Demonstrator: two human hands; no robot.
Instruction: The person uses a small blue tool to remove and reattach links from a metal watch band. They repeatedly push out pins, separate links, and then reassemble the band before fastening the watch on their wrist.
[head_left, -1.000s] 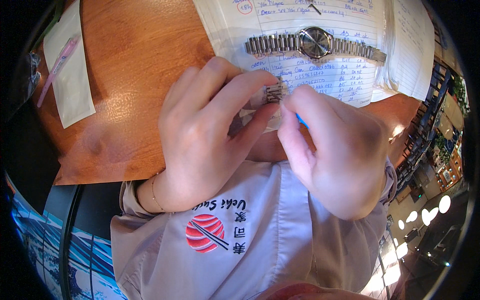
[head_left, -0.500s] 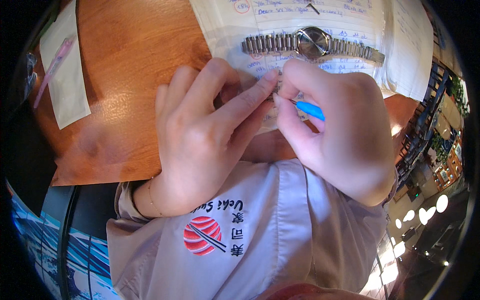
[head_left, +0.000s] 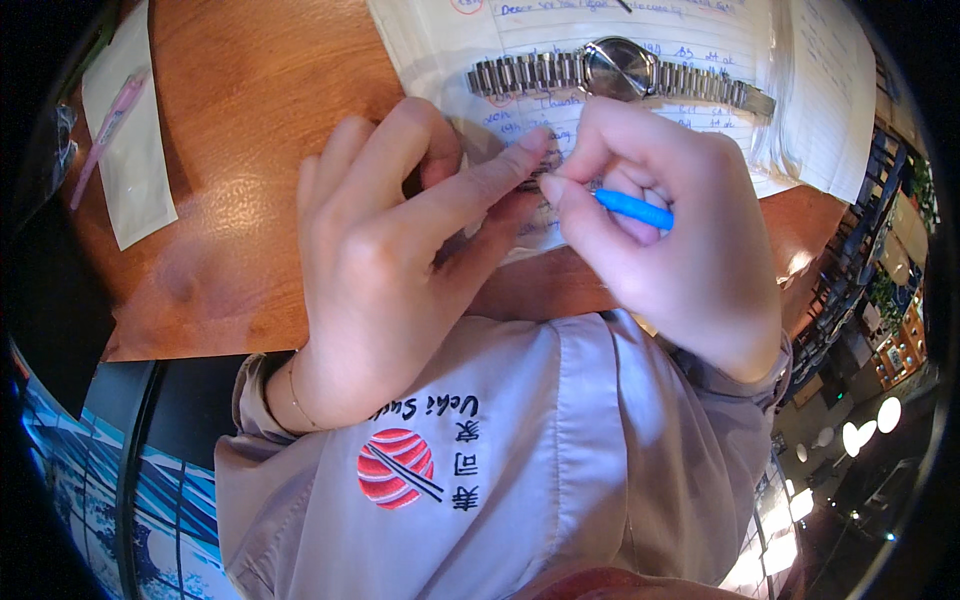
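My right hand (head_left: 680,210) grips a small blue-handled tool (head_left: 638,209) with a thin metal shaft, like a small screwdriver. The shaft points left toward my left fingertips. My left hand (head_left: 385,240) is closed in a pinch, thumb and index finger meeting on a small dark metal piece (head_left: 541,186). Fingers cover much of that piece, and I cannot make out its full shape. Just beyond both hands lies a silver metal wristwatch (head_left: 618,68) with a dark dial, its link bracelet stretched out flat on an open notebook (head_left: 700,28) under clear plastic.
To the left on the wooden table (head_left: 235,200) a pink pen (head_left: 108,138) rests on a white paper slip (head_left: 145,200). A thin dark stick (head_left: 624,5) is cut off by the upper edge. The table's near edge runs close to my grey shirt.
My right hand has turned, and the blue handle now lies more level with more of it showing. Both hands stay close together. Watch and notebook appear slightly higher in the picture.
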